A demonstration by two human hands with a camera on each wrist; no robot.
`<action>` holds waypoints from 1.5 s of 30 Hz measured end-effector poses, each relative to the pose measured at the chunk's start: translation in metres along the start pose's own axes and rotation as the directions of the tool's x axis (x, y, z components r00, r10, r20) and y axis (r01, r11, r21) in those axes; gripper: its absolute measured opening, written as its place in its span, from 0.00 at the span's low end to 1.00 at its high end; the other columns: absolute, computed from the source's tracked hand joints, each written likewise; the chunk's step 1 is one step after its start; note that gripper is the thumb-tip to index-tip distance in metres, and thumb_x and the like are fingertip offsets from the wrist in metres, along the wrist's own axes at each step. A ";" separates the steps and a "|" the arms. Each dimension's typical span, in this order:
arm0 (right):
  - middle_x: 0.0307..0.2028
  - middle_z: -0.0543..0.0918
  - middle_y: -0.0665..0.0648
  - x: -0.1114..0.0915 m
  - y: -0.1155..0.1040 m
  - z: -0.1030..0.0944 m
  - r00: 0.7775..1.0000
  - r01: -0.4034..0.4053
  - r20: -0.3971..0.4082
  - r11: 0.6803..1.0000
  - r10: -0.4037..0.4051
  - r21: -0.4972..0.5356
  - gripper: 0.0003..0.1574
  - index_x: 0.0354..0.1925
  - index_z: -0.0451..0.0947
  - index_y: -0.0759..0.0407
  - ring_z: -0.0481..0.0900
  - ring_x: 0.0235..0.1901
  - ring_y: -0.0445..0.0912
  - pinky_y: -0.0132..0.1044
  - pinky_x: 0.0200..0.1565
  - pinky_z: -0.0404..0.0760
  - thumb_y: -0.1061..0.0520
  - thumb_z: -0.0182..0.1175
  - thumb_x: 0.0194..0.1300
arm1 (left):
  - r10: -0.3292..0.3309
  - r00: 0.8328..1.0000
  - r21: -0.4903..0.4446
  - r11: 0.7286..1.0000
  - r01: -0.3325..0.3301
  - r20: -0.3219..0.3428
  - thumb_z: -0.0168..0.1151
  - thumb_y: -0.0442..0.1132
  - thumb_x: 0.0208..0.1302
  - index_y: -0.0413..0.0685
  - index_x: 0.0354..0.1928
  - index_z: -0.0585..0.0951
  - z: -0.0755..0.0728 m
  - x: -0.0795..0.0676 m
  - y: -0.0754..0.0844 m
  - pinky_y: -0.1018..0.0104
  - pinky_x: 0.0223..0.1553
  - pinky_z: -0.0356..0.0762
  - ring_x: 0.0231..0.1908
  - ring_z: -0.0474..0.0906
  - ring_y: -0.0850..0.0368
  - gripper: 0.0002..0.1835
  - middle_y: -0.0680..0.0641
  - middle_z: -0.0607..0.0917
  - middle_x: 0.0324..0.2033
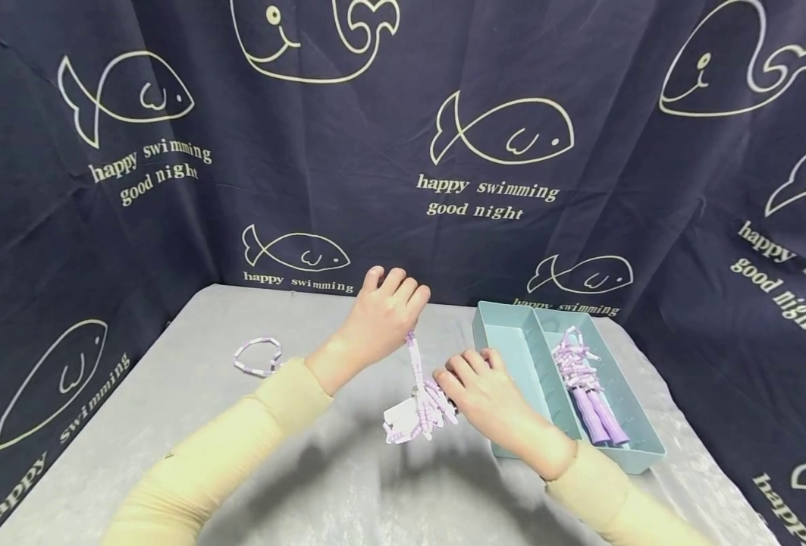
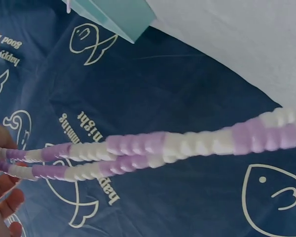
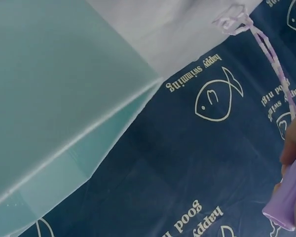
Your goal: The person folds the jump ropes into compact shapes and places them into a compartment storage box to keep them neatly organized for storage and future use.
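Jointly, two hands held a beaded rope [image 1: 428,406] beside a divided box [image 1: 638,459]

The teal box stood at the right of the table and had two long compartments. The right-hand one contained a second rope [image 1: 575,368], its beads bunched toward the far end and its two lilac handles [image 1: 598,417] pointing toward the person. A small beaded loop [image 1: 237,356] lay on the grey tablecloth [image 1: 321,470] at the left, partly behind the left forearm. Dark curtains [image 1: 348,167] printed with fish enclosed the table. The right forearm passed across the box's near left corner. The beaded rope, white and purple, hung in a bundle above the cloth, between the hands and left of the box. The left hand [image 1: 384,312], raised higher, gripped a doubled strand with bent fingers; the right hand [image 1: 487,388], lower and close to the box, was closed around a purple handle [image 3: 285,200].
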State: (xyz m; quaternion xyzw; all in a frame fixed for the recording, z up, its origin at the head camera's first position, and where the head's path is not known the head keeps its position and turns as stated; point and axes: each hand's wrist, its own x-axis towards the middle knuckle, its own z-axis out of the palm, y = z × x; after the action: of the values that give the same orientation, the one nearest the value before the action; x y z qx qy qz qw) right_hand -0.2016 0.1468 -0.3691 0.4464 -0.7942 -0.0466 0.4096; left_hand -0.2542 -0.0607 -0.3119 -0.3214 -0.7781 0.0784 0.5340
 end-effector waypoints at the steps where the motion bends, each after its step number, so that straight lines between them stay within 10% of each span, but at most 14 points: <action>1: 0.30 0.72 0.53 0.000 0.000 0.000 1.000 -0.006 -0.005 1.000 0.006 0.012 0.13 0.35 0.72 0.55 0.69 0.31 0.50 0.46 0.38 0.67 0.61 0.39 0.65 | 0.008 1.000 -0.008 1.000 -0.008 -0.009 0.47 0.34 0.59 0.49 0.32 0.74 0.001 0.000 -0.001 0.53 0.45 0.64 0.37 0.71 0.51 0.05 0.50 0.78 0.28; 20: 0.30 0.73 0.52 0.006 0.010 -0.010 0.986 0.050 -0.166 0.992 -0.031 0.113 0.13 0.34 0.73 0.56 0.70 0.30 0.49 0.45 0.35 0.65 0.62 0.40 0.68 | 0.120 0.968 -0.043 0.990 -0.133 -0.219 0.53 0.34 0.58 0.46 0.34 0.77 0.030 -0.006 -0.030 0.53 0.42 0.67 0.36 0.74 0.50 0.04 0.48 0.79 0.28; 31: 0.30 0.76 0.54 0.007 0.011 -0.023 0.943 0.128 -0.328 0.975 -0.062 0.183 0.13 0.32 0.74 0.59 0.74 0.30 0.50 0.46 0.35 0.67 0.62 0.44 0.69 | 0.020 0.996 -0.052 0.998 -0.025 -0.083 0.46 0.33 0.65 0.45 0.35 0.77 0.046 -0.030 -0.045 0.53 0.42 0.66 0.36 0.73 0.50 0.09 0.48 0.80 0.30; 45: 0.28 0.77 0.57 0.013 0.013 -0.025 0.872 0.063 -0.488 0.976 0.048 0.209 0.15 0.29 0.73 0.63 0.73 0.28 0.52 0.46 0.33 0.67 0.58 0.46 0.70 | 0.048 0.998 -0.079 0.996 -0.044 0.048 0.39 0.32 0.65 0.46 0.37 0.77 0.053 -0.054 -0.021 0.55 0.41 0.66 0.35 0.71 0.50 0.13 0.48 0.78 0.30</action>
State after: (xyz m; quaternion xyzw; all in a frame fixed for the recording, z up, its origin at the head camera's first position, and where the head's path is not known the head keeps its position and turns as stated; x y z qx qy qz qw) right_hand -0.1962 0.1526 -0.3391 0.4890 -0.6629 0.1537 0.5458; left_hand -0.2972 -0.0974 -0.3663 -0.3576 -0.7861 0.0683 0.4996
